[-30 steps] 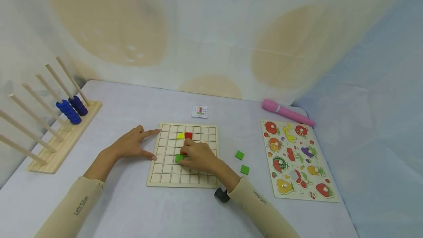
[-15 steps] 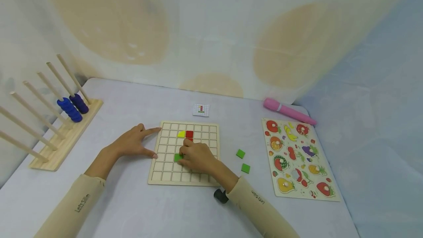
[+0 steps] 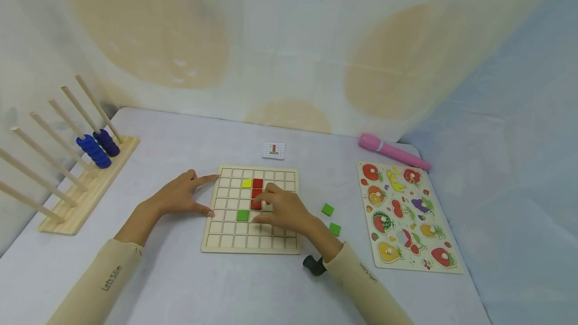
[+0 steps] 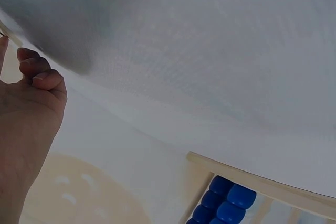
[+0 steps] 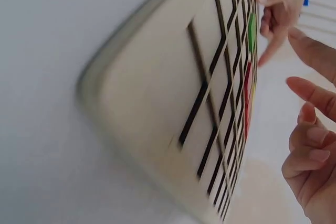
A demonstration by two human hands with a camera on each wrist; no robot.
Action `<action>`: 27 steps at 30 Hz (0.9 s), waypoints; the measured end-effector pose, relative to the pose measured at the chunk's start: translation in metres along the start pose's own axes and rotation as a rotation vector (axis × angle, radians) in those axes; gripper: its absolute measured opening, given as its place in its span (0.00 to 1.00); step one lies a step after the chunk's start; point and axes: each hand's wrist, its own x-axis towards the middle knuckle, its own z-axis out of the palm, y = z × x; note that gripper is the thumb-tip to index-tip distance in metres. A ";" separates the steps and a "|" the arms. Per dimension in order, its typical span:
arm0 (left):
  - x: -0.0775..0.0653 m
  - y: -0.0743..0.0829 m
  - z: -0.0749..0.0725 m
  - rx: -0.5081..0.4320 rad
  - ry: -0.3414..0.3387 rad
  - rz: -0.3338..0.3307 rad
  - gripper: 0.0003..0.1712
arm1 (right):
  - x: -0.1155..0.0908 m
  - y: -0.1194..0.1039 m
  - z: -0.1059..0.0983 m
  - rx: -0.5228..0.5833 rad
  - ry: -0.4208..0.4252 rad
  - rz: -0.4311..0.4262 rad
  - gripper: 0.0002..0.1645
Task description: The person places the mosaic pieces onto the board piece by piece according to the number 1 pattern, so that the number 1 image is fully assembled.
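Note:
A wooden grid board point(image 3: 221, 242) lies on the table. On it sit a yellow tile point(image 3: 246, 183), a column of red tiles point(image 3: 256, 193) and one green tile point(image 3: 243, 215) lower left of the red ones. My left hand point(image 3: 178, 195) touches the board's left edge with thumb and index finger spread; its other fingers are curled, as the left wrist view shows. Over the board, just right of the green tile, is my right hand point(image 3: 286, 210), thumb and index finger apart with nothing between them. The right wrist view shows the same gap between those fingertips point(image 5: 298, 83).
Two loose green tiles point(image 3: 327, 209) lie right of the board. Behind it is a small pattern card point(image 3: 273, 151). A peg abacus point(image 3: 90, 184) stands left; a fruit puzzle point(image 3: 408, 217) and a pink stick-like object point(image 3: 393, 153) lie right.
The right hand has let go of the green tile and drawn back to the right, its thumb and index finger parting. The green tile stays on the board. The left hand keeps its place.

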 end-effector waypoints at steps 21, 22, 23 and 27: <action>0.001 -0.001 0.000 0.003 -0.015 0.008 0.64 | -0.052 0.065 -0.021 0.136 0.191 0.193 0.30; 0.001 -0.002 0.000 0.004 -0.015 0.005 0.64 | -0.055 0.069 -0.022 0.138 0.204 0.200 0.29; 0.001 -0.002 0.000 0.006 -0.016 0.005 0.64 | -0.058 0.073 -0.022 0.138 0.215 0.210 0.29; 0.001 -0.003 0.000 0.005 -0.016 0.002 0.64 | -0.069 0.085 -0.023 0.128 0.232 0.258 0.29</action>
